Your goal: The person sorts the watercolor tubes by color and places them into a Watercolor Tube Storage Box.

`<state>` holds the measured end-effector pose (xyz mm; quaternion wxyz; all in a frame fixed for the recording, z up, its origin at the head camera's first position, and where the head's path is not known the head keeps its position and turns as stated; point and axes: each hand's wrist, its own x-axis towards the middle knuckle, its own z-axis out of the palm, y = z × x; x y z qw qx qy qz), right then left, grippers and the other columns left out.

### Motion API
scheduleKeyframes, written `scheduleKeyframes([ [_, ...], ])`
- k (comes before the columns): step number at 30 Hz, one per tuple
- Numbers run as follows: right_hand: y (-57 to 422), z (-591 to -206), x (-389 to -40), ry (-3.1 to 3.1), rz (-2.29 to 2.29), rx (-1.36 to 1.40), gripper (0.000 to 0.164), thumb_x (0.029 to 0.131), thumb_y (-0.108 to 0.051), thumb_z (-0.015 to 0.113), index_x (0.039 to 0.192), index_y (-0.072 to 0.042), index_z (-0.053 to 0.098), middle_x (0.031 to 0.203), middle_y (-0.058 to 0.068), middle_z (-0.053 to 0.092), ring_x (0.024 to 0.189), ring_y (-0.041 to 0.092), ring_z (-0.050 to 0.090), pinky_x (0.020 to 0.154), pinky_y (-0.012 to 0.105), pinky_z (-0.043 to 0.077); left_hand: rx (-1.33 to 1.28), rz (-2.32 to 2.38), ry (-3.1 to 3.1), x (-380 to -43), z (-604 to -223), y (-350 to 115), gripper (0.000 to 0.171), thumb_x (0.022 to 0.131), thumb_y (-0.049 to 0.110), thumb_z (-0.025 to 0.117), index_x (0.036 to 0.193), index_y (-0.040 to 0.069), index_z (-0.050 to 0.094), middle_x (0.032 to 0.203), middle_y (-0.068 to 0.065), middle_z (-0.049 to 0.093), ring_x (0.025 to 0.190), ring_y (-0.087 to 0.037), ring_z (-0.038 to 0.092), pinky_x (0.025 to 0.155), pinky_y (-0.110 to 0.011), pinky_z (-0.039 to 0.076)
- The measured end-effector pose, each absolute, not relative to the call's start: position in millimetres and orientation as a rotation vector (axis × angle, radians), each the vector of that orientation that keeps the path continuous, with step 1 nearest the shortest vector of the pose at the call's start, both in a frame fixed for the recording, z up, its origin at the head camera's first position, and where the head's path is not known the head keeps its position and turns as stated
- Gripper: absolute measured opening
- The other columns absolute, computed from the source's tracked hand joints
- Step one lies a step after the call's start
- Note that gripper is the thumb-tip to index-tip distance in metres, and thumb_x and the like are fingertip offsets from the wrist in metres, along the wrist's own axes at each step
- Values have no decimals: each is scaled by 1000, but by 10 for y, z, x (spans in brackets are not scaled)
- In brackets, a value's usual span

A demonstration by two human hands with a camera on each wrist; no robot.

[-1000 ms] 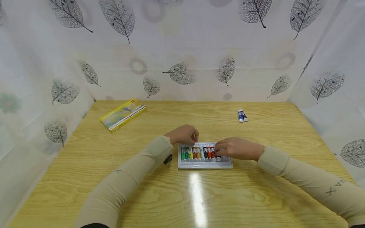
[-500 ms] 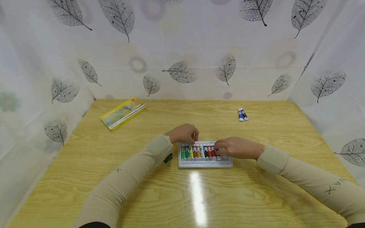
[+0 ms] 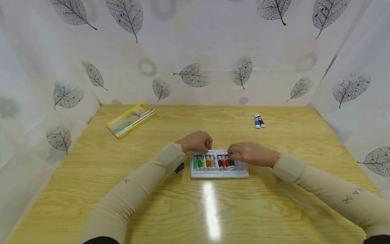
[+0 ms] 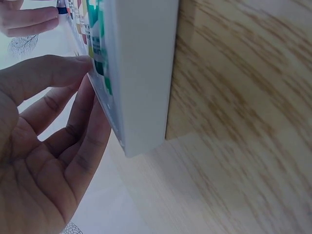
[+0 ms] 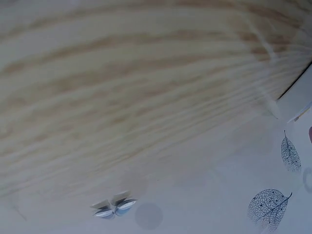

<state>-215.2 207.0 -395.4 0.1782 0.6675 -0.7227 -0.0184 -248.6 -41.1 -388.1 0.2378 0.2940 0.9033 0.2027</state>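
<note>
A white plastic tray (image 3: 219,175) holds a row of paint tubes (image 3: 210,162) in green, yellow, brown, red and dark shades. At its far edge, my left hand (image 3: 196,141) pinches the rim, thumb (image 4: 73,68) on top and fingers behind in the left wrist view. My right hand (image 3: 251,153) bends over the right end of the row, fingertips at the cap of a dark paint tube (image 3: 232,165) lying in the tray. In the left wrist view, a dark blue cap (image 4: 62,9) shows at the right hand's fingertips. The right wrist view does not show the right hand's grip.
Two blue and dark paint tubes (image 3: 259,121) lie on the wooden table (image 3: 170,210) at the back right. A yellow paint box (image 3: 131,120) lies at the back left. Leaf-patterned curtains (image 3: 195,44) surround the table. Part of the tray's right end is bare.
My right hand has shifted slightly left and away from me, uncovering more of the dark tube and the tray's right end. The left hand stays at the tray's rim.
</note>
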Motion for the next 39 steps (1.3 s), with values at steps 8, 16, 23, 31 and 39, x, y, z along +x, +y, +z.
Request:
scheduleKeyframes([
  [8,2054,-3954,-2162,-2020,-166,1854,35,68,-1,77,100,-11,66,102,4,67,93,18,63,83,31,51,811,544,2477,-2504,-3893,-412,11,80,5,65,76,15,65,82,0,66,76,-14,59,68,-24,48],
  [16,2058,-3923,-2159,-1997,-143,1915,34,68,-2,77,99,-11,67,99,1,68,92,15,63,82,29,51,809,559,2467,-2488,-3865,-414,12,79,3,64,75,14,65,81,-1,65,74,-14,58,66,-25,47],
  [23,2059,-3925,-2160,-2018,-140,1911,31,68,-3,78,96,-12,69,99,1,69,91,15,64,82,29,51,816,583,2458,-2498,-3876,-421,13,79,2,64,74,15,64,80,-1,66,73,-14,58,65,-25,47],
  [31,2046,-3918,-2157,-2073,-134,1897,30,68,-3,78,96,-12,70,98,0,71,90,14,64,82,29,52,818,580,2461,-2491,-3874,-421,12,79,3,65,75,14,64,79,-1,65,73,-14,57,65,-25,47],
  [39,2041,-3934,-2178,-2049,-98,1891,27,69,-4,78,93,-13,70,95,-1,71,87,13,65,80,28,52,835,581,2463,-2477,-3856,-419,12,79,2,64,75,13,64,78,-1,65,71,-13,55,63,-24,46],
])
